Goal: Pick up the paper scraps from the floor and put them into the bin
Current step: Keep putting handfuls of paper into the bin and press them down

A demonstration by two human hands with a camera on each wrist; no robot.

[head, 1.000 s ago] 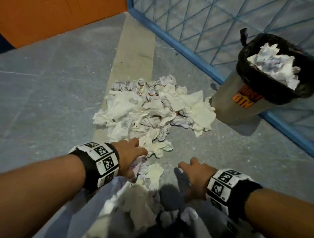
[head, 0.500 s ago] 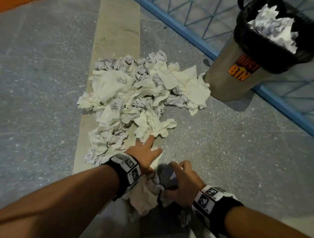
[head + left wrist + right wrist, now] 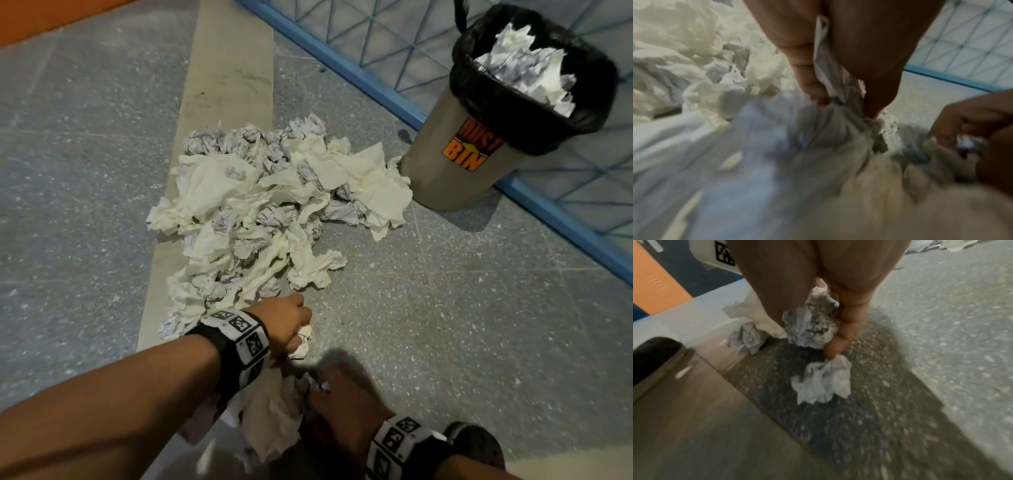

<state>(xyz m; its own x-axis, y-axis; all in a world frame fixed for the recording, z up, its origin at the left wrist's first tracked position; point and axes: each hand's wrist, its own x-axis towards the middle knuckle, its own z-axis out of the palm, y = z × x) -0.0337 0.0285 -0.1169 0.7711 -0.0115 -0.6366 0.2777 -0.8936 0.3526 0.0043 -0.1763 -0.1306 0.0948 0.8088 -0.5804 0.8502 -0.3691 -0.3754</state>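
A heap of crumpled white paper scraps (image 3: pixel 260 212) lies on the grey floor. The grey bin (image 3: pixel 455 161) with a black liner stands at the upper right, holding paper up to its rim. My left hand (image 3: pixel 294 339) is at the heap's near edge and grips a bundle of scraps (image 3: pixel 274 421) that hangs below it; in the left wrist view its fingers (image 3: pixel 812 87) curl round the paper (image 3: pixel 830 78). Close by, my right hand (image 3: pixel 322 387) holds a crumpled ball (image 3: pixel 812 324) between thumb and fingers. A loose scrap (image 3: pixel 824 381) lies just under it.
A blue metal grille (image 3: pixel 394 51) runs behind the bin. A pale stone strip (image 3: pixel 233 68) crosses the floor under the heap. My dark shoe (image 3: pixel 479 445) is at the bottom right. Another loose ball (image 3: pixel 748 337) lies near the shoe.
My left hand has gone from spread over the scraps to curled round a bundle. My right hand has drawn back toward me and closed on a paper ball.
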